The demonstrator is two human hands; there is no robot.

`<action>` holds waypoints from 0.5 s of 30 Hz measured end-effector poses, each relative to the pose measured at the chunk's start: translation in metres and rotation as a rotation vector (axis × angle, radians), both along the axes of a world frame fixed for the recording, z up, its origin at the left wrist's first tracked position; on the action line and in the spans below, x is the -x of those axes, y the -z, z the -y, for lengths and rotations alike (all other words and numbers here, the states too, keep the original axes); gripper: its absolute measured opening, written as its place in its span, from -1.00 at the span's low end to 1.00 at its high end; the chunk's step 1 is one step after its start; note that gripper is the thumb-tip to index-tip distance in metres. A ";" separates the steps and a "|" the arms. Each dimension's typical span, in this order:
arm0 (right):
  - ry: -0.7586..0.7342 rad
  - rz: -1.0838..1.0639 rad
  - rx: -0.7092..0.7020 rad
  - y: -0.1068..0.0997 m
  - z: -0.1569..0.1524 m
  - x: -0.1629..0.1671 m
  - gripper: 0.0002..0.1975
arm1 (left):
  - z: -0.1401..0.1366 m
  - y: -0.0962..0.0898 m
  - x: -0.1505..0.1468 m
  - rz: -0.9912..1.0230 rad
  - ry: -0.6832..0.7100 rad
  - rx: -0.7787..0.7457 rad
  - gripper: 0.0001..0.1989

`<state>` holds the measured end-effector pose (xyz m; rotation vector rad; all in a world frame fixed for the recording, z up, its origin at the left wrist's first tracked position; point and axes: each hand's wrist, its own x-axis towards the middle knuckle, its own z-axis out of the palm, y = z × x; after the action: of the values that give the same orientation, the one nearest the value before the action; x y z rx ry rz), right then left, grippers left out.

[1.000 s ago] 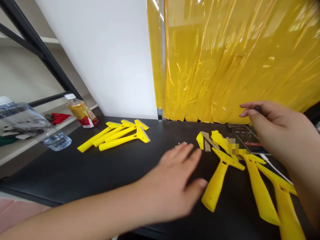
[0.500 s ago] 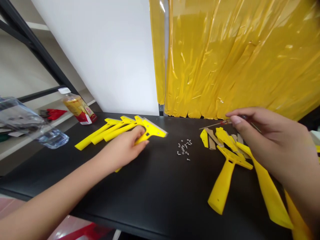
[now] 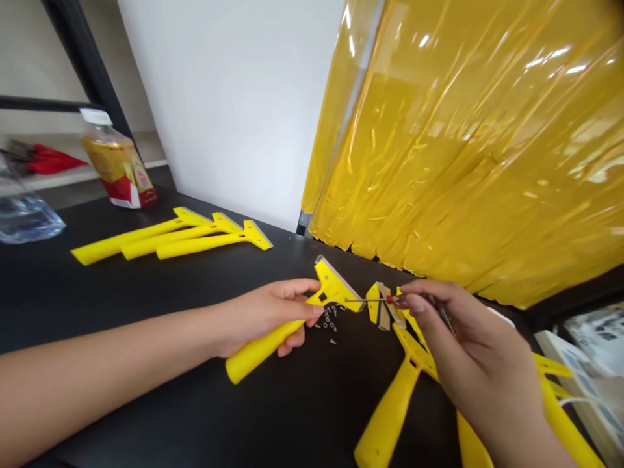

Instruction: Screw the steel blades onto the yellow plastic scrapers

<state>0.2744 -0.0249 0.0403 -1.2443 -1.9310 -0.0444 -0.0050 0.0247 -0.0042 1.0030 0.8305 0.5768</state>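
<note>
My left hand (image 3: 277, 318) is closed round the neck of a yellow scraper (image 3: 263, 351), its wide head with a metal blade edge pointing up and right. In my right hand (image 3: 468, 351) I pinch a screwdriver (image 3: 400, 301) with a dark red handle. Its thin shaft points left, and the tip appears to meet the lower right corner of the scraper's head. Small screws (image 3: 329, 318) lie scattered on the black table just below that head. Another yellow scraper handle (image 3: 390, 409) and loose yellow head plates (image 3: 373, 302) lie near my right hand, which partly hides them.
Three bladed yellow scrapers (image 3: 199, 244) lie side by side at the left. Behind them stand a drink bottle (image 3: 119, 166) and a clear bottle (image 3: 29, 218). A white panel (image 3: 234, 110) and yellow plastic film (image 3: 439, 143) border the back. More yellow handles (image 3: 565, 416) lie at the right.
My left hand has moved the scraper right and away from the other three. My right hand has brought the screwdriver tip to its head. The view has turned and shifted.
</note>
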 end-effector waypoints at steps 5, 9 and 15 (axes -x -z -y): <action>-0.020 0.051 0.011 0.003 0.001 0.003 -0.89 | -0.003 -0.002 0.003 0.012 0.088 0.039 -0.57; 0.009 0.051 0.031 0.005 0.001 0.001 -0.88 | -0.003 -0.003 0.005 0.014 0.069 0.072 -0.54; 0.020 0.106 0.009 0.002 -0.003 0.000 -0.86 | -0.002 -0.004 0.007 0.045 0.056 0.086 -0.63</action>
<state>0.2741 -0.0222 0.0382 -1.2900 -2.0115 -0.1138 -0.0117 0.0271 -0.0006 0.9283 0.7792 0.5102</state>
